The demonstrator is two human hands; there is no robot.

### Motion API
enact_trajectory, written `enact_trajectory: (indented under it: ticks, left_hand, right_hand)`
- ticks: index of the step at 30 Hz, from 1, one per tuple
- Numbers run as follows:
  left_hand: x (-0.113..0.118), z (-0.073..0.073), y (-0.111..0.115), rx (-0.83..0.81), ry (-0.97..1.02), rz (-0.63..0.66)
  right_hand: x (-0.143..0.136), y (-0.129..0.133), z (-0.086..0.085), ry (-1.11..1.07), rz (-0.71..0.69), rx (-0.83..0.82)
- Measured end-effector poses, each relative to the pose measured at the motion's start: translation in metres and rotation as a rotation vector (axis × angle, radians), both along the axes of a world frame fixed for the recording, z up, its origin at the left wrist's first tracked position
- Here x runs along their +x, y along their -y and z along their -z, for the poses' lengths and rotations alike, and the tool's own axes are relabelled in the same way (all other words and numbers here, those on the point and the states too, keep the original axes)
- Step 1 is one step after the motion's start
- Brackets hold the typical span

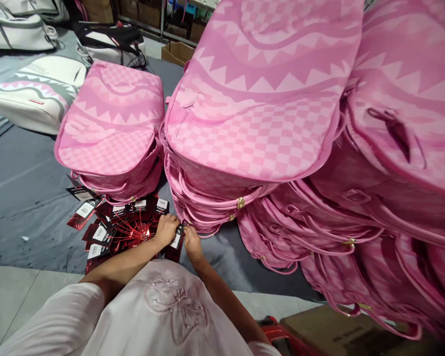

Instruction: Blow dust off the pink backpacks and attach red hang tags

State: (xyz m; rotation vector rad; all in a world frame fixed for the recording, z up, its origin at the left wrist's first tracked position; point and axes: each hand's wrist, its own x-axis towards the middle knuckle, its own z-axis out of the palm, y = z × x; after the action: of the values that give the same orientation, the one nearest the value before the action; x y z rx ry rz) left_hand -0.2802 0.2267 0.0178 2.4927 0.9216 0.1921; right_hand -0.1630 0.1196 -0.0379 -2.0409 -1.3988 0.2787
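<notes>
My left hand (166, 229) and my right hand (192, 242) meet at the front edge of a stack of pink backpacks (255, 138). Between them is a black and red hang tag (176, 241) with a white label, close to the lowest backpack's handle. The fingers of both hands are closed at the tag's top; the exact grip is too small to make out. Left of my hands, many red and black hang tags (100, 233) lie fanned out, their red strings gathered at a bright red centre. Behind them stands a smaller stack of pink backpacks (114, 123).
More pink backpacks (404, 198) are piled on the right. A white shark-mouth backpack (40, 94) and a black and white bag (109, 43) lie at the back left. A cardboard box (178, 53) stands beyond the grey-covered table (29, 198). A red stool (282, 331) is below, right.
</notes>
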Motion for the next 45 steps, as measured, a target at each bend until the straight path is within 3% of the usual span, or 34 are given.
enact_trajectory:
  ticks: [6,14,25,28,32,37,41,45]
  left_hand:
    - [-0.004,0.004,0.003,-0.102,0.069,-0.089]
    - [-0.016,0.014,-0.002,-0.359,0.277,-0.096]
    - [-0.004,0.037,-0.007,-0.742,0.535,-0.275]
    - [0.001,0.037,-0.010,-0.792,0.587,-0.304]
    - [0.006,0.034,-0.014,-0.806,0.623,-0.305]
    - [0.000,0.024,-0.012,-0.772,0.596,-0.196]
    - [-0.008,0.013,-0.013,-0.582,0.433,0.004]
    - [-0.009,0.008,-0.017,-0.448,0.295,0.039]
  right_hand:
    - [-0.005,-0.007,0.006,-0.071,0.036,0.052]
    - [-0.002,0.003,-0.001,-0.112,-0.088,0.112]
    - [0.016,-0.005,-0.021,-0.081,-0.236,-0.022]
    - [0.012,-0.006,-0.026,-0.170,-0.157,-0.069]
    - [0.001,-0.006,-0.023,-0.314,-0.074,-0.079]
    - [0.001,-0.005,-0.016,-0.389,0.017,-0.067]
    - [0.006,-0.007,-0.021,-0.386,0.037,-0.101]
    - [0.004,-0.005,-0.034,-0.311,0.046,-0.130]
